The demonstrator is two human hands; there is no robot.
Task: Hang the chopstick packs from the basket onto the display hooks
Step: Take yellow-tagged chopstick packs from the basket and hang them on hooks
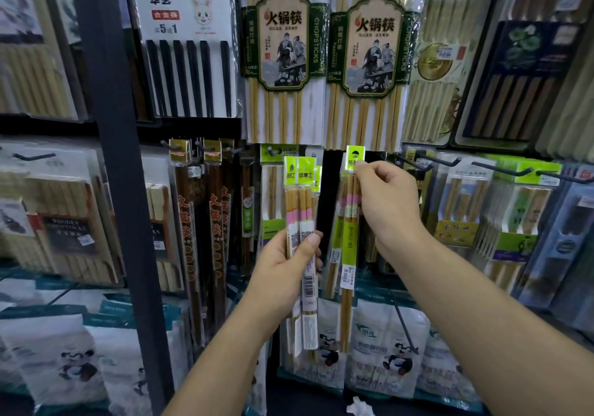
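My left hand [289,264] grips a small bundle of narrow chopstick packs [300,210] upright, green header cards at the top, pink bands on the sticks. My right hand [385,203] pinches the green header of a single chopstick pack [348,239] and holds it up against the display, just below the big hot-pot chopstick packs. That header [355,157] sits in the dark gap between hanging rows; the hook behind it is hidden. Empty black hooks [414,163] stick out just right of my right hand. The basket is out of view.
A dark steel upright [119,158] divides the shelving on the left. Large hot-pot chopstick packs [284,46] hang above. Dark long chopsticks [193,222] hang left, green-carded packs [463,203] right. Panda-printed bags [385,351] fill the lower shelf.
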